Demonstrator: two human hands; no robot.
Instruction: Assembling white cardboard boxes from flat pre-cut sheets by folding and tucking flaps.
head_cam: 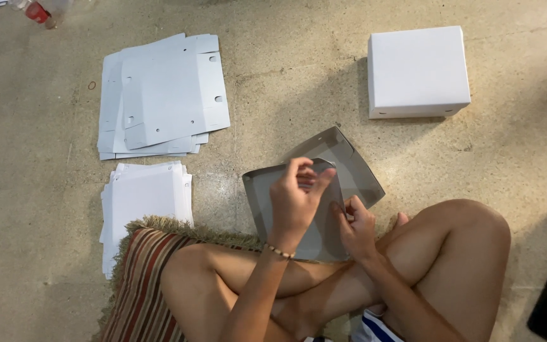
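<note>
While the left hand (295,199) grips the grey cardboard sheet (324,190), the right hand (356,225) pinches its edge above the floor (286,95).

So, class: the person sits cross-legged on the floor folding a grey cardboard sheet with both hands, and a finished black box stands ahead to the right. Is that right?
Not quite. The head view shows the finished box is white, not black. The rest holds: the left hand and right hand fold the grey cardboard sheet.
</note>
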